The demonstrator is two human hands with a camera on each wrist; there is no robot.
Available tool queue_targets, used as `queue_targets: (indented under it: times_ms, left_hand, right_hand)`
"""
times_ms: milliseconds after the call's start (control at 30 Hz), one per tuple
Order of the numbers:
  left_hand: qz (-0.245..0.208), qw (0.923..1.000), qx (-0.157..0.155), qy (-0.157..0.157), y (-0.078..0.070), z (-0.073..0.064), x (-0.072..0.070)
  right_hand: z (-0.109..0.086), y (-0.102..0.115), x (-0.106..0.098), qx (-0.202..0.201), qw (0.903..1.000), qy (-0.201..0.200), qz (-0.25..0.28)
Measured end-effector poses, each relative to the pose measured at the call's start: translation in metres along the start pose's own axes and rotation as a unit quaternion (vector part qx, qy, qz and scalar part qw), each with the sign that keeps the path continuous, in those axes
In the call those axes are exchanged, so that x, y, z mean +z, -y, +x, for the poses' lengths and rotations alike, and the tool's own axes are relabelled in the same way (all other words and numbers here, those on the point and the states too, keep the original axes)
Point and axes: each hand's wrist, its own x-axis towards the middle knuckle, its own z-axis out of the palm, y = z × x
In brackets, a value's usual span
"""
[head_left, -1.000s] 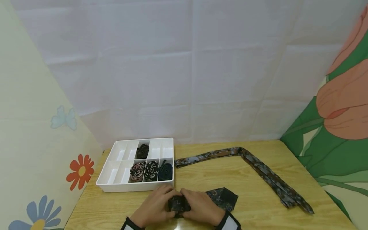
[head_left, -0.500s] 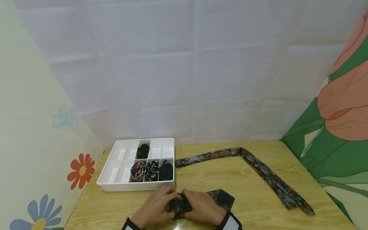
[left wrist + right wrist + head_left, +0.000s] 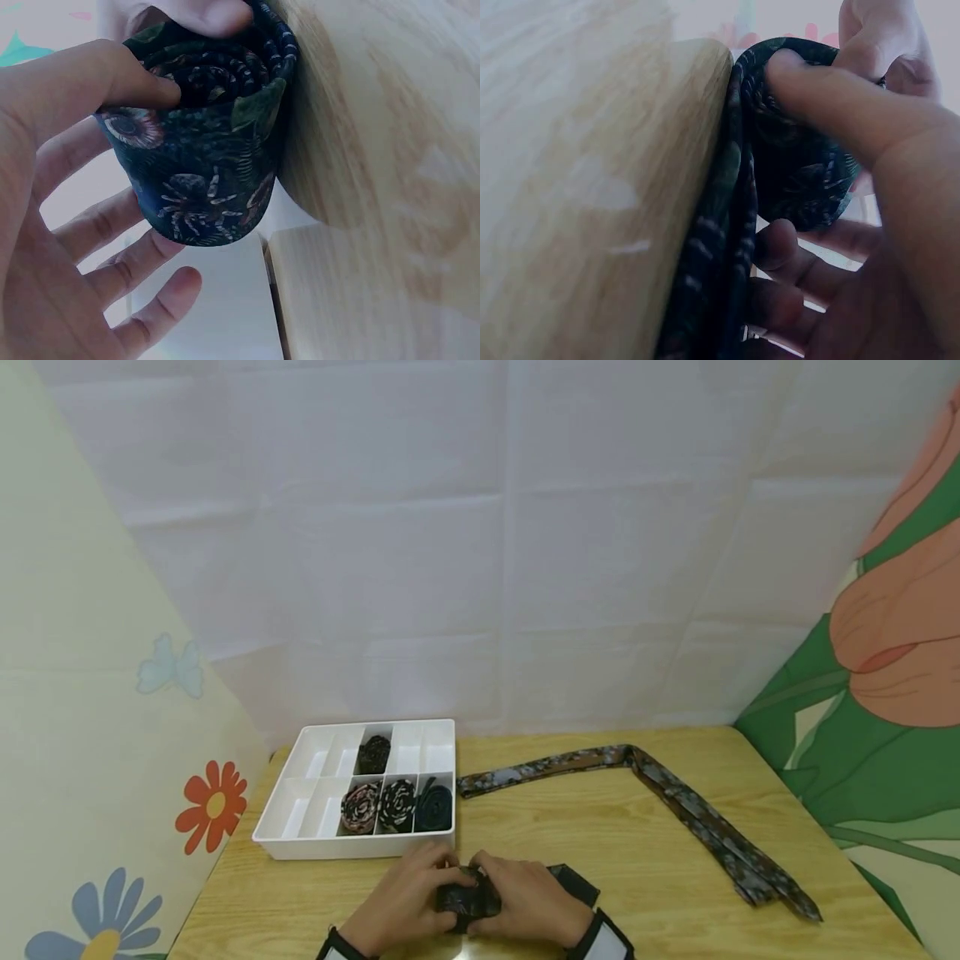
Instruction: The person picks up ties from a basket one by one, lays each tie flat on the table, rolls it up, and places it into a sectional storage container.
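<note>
Between my two hands, near the table's front edge, is a dark patterned necktie (image 3: pixel 465 906), mostly wound into a roll. In the left wrist view, the rolled necktie (image 3: pixel 199 172) shows a spider print and a spiral of layers on top. My left hand (image 3: pixel 401 897) holds its left side, thumb at the coil's top and fingers behind. From the other side my right hand (image 3: pixel 528 902) grips it, thumb on the coil and fingers around the outside. The unrolled wide end (image 3: pixel 576 885) lies beyond the right hand, partly hidden by it.
A white divided tray (image 3: pixel 360 846) stands at the back left; several compartments hold rolled neckties (image 3: pixel 396 806). Another camouflage-like patterned necktie (image 3: pixel 682 806) lies unrolled and bent across the wooden table (image 3: pixel 570 822). A white cloth backdrop (image 3: pixel 502 568) closes off the rear.
The necktie's loose wide end has drawn in toward the right hand and shows shorter now. Both hands keep nearly the same place, fingers shifting slightly on the roll.
</note>
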Motion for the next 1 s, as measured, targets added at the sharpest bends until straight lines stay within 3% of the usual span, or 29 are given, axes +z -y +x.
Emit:
queue_targets:
  times_ms: [200,700,1000]
  left_hand:
    - [-0.007,0.9997,-0.013,0.021,-0.0025,0.0018,0.0002]
    - [-0.008,1.0,0.001,0.001,-0.0032,0.005,0.0023]
    - [0.02,0.9997,0.011,0.001,-0.0056,0.0009,0.0037]
  right_hand:
    - [-0.0003,0.0007,-0.0007,-0.004,0.9995,-0.013,-0.029]
    - [-0.0003,-0.0031,-0.0015,-0.002,0.9998,-0.016,-0.011]
    - [-0.003,-0.0007,-0.0041,-0.014,0.9996,-0.022,-0.01]
